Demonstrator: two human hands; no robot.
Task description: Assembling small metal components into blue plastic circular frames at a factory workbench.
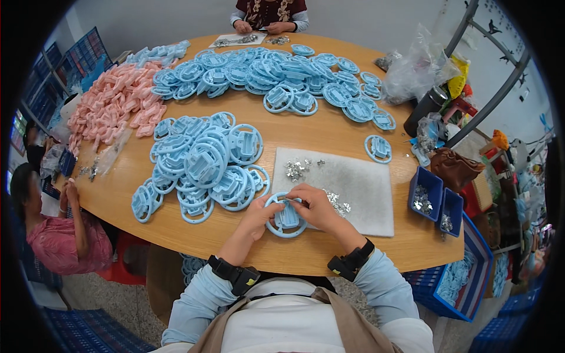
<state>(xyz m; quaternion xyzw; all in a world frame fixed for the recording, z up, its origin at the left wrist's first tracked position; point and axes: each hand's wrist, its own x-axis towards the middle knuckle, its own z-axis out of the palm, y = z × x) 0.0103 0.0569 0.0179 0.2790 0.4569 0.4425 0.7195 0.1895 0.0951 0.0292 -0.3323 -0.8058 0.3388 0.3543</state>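
At the table's near edge, my left hand (257, 216) grips the left rim of a light-blue plastic toy steering wheel (286, 220). The fingers of my right hand (316, 207) are pinched together at the wheel's upper part, over what looks like a small metal piece (289, 200), partly hidden by the fingertips. Just beyond lies a white foam mat (371, 194) bearing two small heaps of metal pieces, one heap (297, 169) at its upper left and another (337, 203) behind my right hand. A pile of similar blue wheels (203, 156) rises to the left of my hands.
Farther back lie a larger heap of blue wheels (259, 70) and a heap of pink plastic parts (118, 100). Blue bins (426, 191) with metal pieces stand at the right edge, near a dark flask (425, 112). Co-workers sit across (271, 15) and at left (65, 235).
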